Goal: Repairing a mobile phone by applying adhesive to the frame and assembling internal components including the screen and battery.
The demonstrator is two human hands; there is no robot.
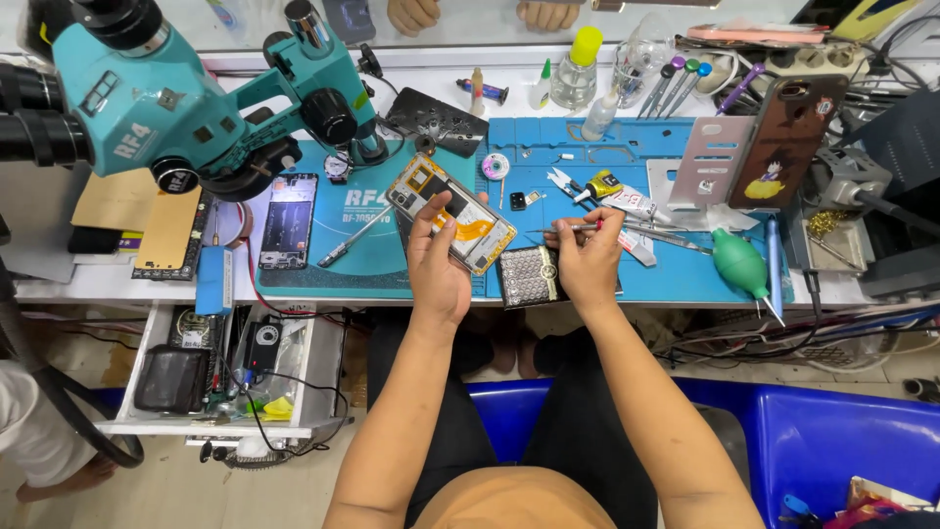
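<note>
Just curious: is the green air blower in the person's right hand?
No: the green air blower lies on the blue mat, while the right hand holds a thin tool.

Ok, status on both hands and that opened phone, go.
Left hand grips opened phone, tilted over blue mat. Right hand pinches thin metal tool. Small screw tray between hands; nothing blocking.

One head-worn camera, looking steeply down

The single view looked from above the seated person, facing forward and down over the blue work mat [587, 279] at mid-frame; the forearms rose from the bottom edge, a teal microscope [186, 88] loomed close at upper left, and the far bench edge ran along the top.
</note>
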